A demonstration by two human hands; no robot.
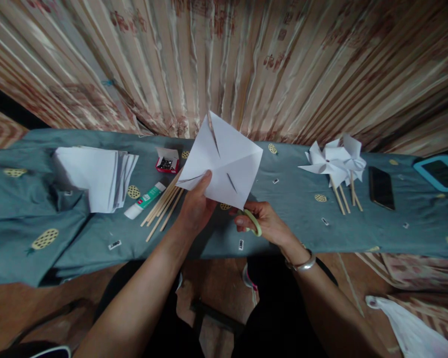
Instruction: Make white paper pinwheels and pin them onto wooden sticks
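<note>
My left hand (198, 206) grips a square sheet of white paper (227, 159) by its lower left side, thumb on top. Slits run inward from the top and left corners of the sheet, and another short slit shows toward the lower right. At the sheet's bottom corner, my right hand (263, 219) is closed on scissors with pale green handles (253, 223). The blades are hidden behind the paper, so whether they touch it cannot be seen. Both hands are raised over the cloth-covered table.
The green tablecloth (294, 219) carries a white paper stack (89, 179), a glue tube (145, 200), wooden sticks (160, 206) and a small red box (167, 161) on the left. Paper pinwheels (334, 159), a phone (381, 188) and a blue-framed tablet (442, 172) lie right. A curtain (224, 64) hangs behind.
</note>
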